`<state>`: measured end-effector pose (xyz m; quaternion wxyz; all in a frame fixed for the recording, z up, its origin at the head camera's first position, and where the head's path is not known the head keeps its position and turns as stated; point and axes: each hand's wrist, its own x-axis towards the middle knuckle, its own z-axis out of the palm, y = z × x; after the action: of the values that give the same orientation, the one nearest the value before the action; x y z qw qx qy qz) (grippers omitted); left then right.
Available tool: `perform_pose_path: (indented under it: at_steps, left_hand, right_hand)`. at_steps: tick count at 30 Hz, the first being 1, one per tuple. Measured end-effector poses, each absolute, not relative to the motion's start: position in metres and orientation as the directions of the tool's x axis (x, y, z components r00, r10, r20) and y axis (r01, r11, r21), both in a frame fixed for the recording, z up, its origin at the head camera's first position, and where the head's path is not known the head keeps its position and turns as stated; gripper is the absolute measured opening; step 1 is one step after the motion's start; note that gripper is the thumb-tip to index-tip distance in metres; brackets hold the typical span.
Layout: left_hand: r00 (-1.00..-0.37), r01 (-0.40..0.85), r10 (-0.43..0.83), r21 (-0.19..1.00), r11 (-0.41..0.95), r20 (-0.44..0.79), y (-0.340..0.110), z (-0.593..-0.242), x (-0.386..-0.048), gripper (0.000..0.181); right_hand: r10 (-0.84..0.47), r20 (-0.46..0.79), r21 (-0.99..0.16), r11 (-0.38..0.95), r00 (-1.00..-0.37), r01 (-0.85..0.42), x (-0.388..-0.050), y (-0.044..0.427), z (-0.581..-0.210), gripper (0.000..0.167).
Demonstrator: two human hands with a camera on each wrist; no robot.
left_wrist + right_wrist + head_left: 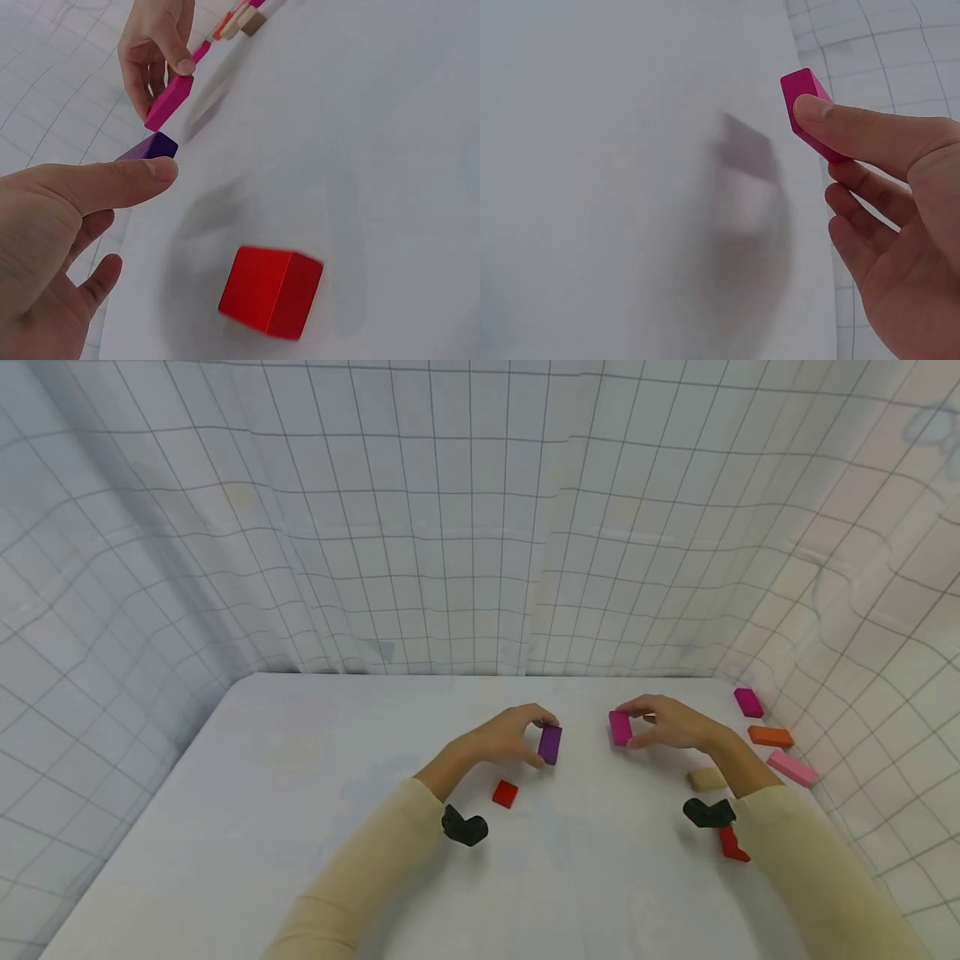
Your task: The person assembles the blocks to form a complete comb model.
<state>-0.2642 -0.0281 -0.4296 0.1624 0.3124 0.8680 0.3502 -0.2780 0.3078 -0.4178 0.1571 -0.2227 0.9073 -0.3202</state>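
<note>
A purple block (550,744) is pinched between the thumb and fingers of my left hand (504,736), over the middle of the white table. My right hand (671,722) pinches a magenta block (620,727) a short way to the right. In the right wrist view, the magenta block (807,112) is off the table, its shadow falling on the surface. Only the end of the purple block (161,146) shows past my left thumb in the left wrist view. A red block (505,793) lies on the table just below my left hand.
Along the table's right side lie another magenta block (748,702), an orange block (770,737), a pink block (792,768) and a plain wooden block (707,779). A red piece (732,843) is partly hidden by my right sleeve. A white grid-patterned curtain (480,527) surrounds the table (315,793).
</note>
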Motion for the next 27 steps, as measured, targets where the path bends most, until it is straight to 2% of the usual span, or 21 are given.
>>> perform_pose_path:
  at_steps: [13,19,27]
  left_hand:
    - [-0.839,0.386,0.544,0.71,0.589,0.004,-0.094,-0.431,-0.271,0.063]
    - [-0.884,0.332,0.468,0.71,0.621,0.004,-0.121,-0.43,-0.27,0.064]
    - [-0.902,0.314,0.431,0.709,0.631,0.016,-0.142,-0.439,-0.274,0.064]
  right_hand:
    - [-0.489,-0.152,-0.661,0.697,-0.859,-0.28,-0.301,0.244,-0.405,0.067]
    - [-0.49,-0.127,-0.682,0.675,-0.862,-0.283,-0.311,0.211,-0.416,0.066]
    - [-0.501,-0.093,-0.675,0.667,-0.86,-0.315,-0.312,0.174,-0.428,0.066]
